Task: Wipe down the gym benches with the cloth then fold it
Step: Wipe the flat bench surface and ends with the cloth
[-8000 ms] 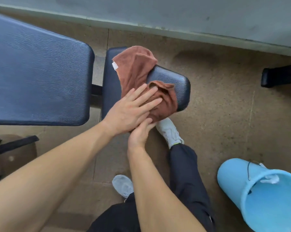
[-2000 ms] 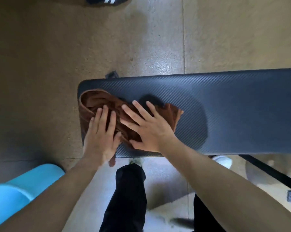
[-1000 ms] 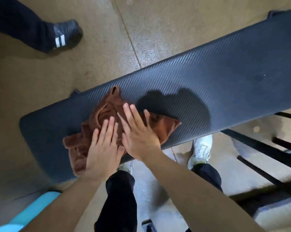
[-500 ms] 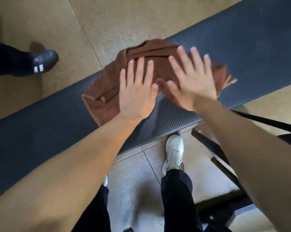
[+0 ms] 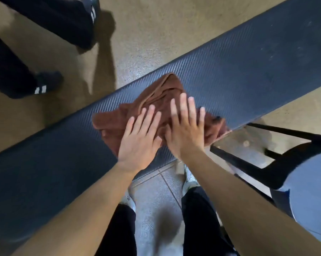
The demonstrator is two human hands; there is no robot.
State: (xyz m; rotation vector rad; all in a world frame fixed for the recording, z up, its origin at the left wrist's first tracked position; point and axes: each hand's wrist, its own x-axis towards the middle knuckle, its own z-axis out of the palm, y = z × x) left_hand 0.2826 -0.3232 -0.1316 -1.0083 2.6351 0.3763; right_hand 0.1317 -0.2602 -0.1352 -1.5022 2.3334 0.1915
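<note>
Soft, even indoor light falls from above. The speckled tan floor [image 5: 156, 30] shows a pale sheen, crossed by a long dark shadow beside another person's black-trousered legs [image 5: 50, 19]. Motion blur smears those legs and the image edges. Wide-angle distortion stretches the forearms toward the bottom corners.

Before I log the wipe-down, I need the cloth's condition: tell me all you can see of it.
The cloth is rust-brown, soft and towel-like, with a stitched hem. It lies bunched and creased, not folded, on the dark ribbed bench, one corner reaching the near edge. The left hand and right hand press flat on it, fingers spread.
</note>
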